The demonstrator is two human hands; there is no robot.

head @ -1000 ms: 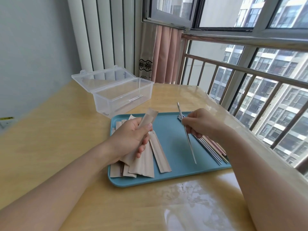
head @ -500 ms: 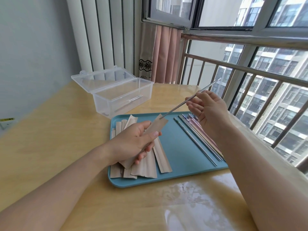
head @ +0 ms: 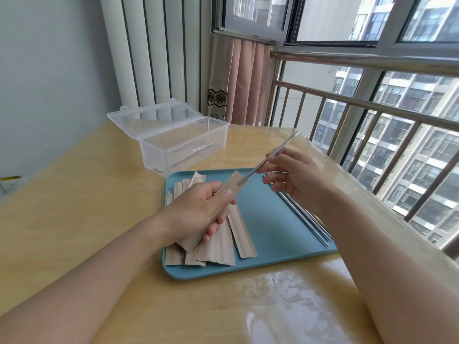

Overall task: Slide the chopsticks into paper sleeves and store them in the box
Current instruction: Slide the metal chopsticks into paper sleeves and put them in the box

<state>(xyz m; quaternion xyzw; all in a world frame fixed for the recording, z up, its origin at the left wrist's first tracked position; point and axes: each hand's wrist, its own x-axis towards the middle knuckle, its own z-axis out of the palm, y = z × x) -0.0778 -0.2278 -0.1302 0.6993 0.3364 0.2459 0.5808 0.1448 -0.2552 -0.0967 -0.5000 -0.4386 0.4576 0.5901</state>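
1. the left hand (head: 198, 209) grasps one paper sleeve (head: 211, 207), thumb on top and the other fingers curled under it, so the sleeve's open mouth juts out past the thumb and points up toward the other hand. holding it mid-length likely keeps the thin paper stiff enough to take a tip.
2. the right hand (head: 293, 177) pinches a metal chopstick (head: 268, 160) between thumb and fingertips near its middle; the lower tip sits right at the sleeve mouth, just beyond the left thumb, and the upper end sticks out past the right fingertips toward the railing. i judge the slant is there to line the stick up with the sleeve's length.
3. whether the tip is already inside the paper or only touching its edge, i cannot tell.
4. the spare sleeves (head: 218, 244) lie fanned on the blue tray (head: 268, 227) directly beneath the left fingers, handy for the next pick.
5. the loose chopsticks (head: 308, 219) lie in a row on the tray under and behind the right wrist, within reach of that hand.
6. the clear box (head: 183, 142) stands open on the table, well beyond both sets of fingers, lid tipped back; something slim and metallic lies inside, so storing seems to have begun.
7. next, i judge, comes a straight push along the sleeve.
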